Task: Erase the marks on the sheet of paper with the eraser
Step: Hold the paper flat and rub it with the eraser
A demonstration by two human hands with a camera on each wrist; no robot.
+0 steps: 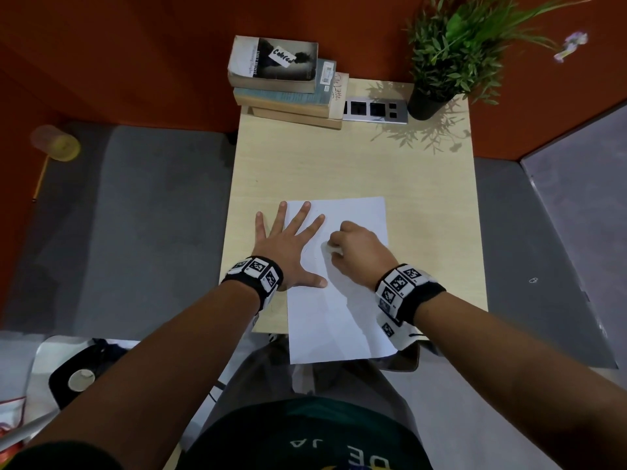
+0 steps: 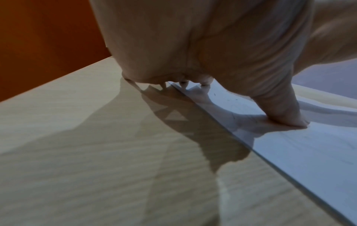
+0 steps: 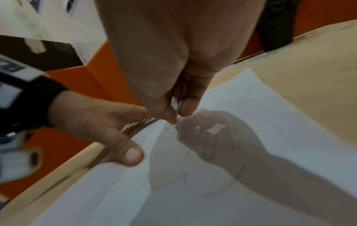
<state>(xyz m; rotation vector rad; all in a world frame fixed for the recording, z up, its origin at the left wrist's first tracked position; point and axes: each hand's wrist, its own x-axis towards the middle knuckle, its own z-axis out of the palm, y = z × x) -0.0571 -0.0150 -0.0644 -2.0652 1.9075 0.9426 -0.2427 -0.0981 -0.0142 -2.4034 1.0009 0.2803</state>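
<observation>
The eraser (image 1: 329,247), small and white, sits pinched between the thumb and fingertips of the right hand (image 1: 360,253), pressed down on the sheet of paper (image 1: 342,320) near its left half. The sheet lies lengthwise on the pale wooden desk (image 1: 339,164), its near edge overhanging the desk toward the person's lap. The left hand (image 1: 288,245) lies flat with fingers spread and straight, holding nothing: its thumb and two fingers press the paper's left margin, the others rest on the wood.

At the desk's far edge stand a stack of books (image 1: 288,83), a grey socket panel (image 1: 375,110) and a potted plant (image 1: 451,56) in a black pot. Orange walls close in behind; grey floor flanks the desk on both sides.

The right wrist view alone shows faint pencil lines (image 3: 183,156) curving across the paper under the hand's shadow, and the eraser (image 3: 175,104) as a pale sliver between thumb and forefinger. The left wrist view shows the left thumb (image 2: 286,113) planted on the sheet just inside its edge, with a few tiny dark specks (image 2: 230,100) nearby.
</observation>
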